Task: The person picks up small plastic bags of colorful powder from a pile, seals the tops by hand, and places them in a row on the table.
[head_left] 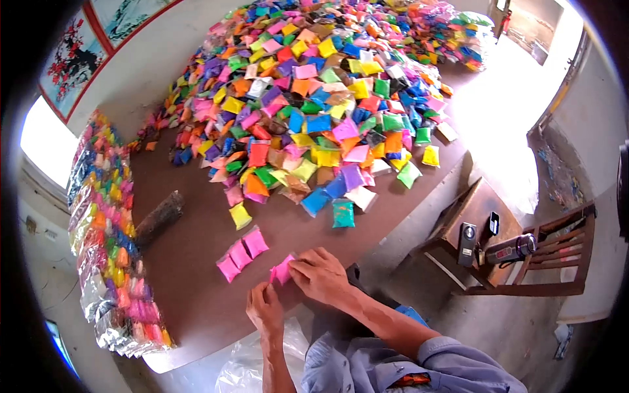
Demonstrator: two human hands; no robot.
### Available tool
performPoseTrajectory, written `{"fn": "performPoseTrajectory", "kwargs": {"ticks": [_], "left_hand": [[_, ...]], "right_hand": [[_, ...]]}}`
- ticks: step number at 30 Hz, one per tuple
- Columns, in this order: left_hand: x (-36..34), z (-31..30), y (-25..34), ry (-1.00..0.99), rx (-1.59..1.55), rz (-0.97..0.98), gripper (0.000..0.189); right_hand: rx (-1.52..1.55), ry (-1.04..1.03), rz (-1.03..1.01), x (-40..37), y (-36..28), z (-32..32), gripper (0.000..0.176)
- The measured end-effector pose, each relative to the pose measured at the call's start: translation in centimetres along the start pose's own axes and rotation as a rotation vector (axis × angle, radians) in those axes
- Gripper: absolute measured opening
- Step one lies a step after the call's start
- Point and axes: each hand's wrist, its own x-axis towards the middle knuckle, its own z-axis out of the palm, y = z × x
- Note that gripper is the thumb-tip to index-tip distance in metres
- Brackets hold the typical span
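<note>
A small bright pink packet [282,270] is held between my two hands near the table's front edge. My right hand [319,275] is closed on its right side, fingers bent over it. The curled fingers of my left hand [265,306] pinch at its lower left corner. Just beyond lies a short row of three pink packets [239,254], side by side on the brown table [190,288]. A yellow packet [240,215] and a teal packet [343,214] lie farther out, at the near fringe of a large heap.
A huge heap of multicoloured packets [314,105] covers the far table. Stacked clear bags of packets [118,249] line the left edge, beside a dark rolled object [160,215]. Clear plastic [259,360] hangs below the front edge. A small wooden table [472,223] and chair [557,255] stand right.
</note>
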Motion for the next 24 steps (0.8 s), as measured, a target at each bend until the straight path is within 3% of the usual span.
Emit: {"fn": "performPoseTrajectory", "kwargs": {"ticks": [4, 9, 14, 24], "left_hand": [[0.2, -0.8, -0.5, 0.043, 0.015, -0.011, 0.006], [-0.7, -0.7, 2.2, -0.051, -0.039, -0.01, 0.009], [-0.2, 0.3, 2.9, -0.011, -0.024, 0.021, 0.006], [0.7, -0.2, 0.3, 0.033, 0.078, 0.021, 0.006]], "right_hand": [[-0.01, 0.033, 0.024, 0.1, -0.1, 0.4, 0.02], [-0.018, -0.086, 0.023, -0.2, 0.2, 0.1, 0.028], [-0.028, -0.193, 0.026, -0.2, 0.1, -0.3, 0.038], [-0.039, -0.159, -0.001, -0.7, 0.1, -0.2, 0.041]]}}
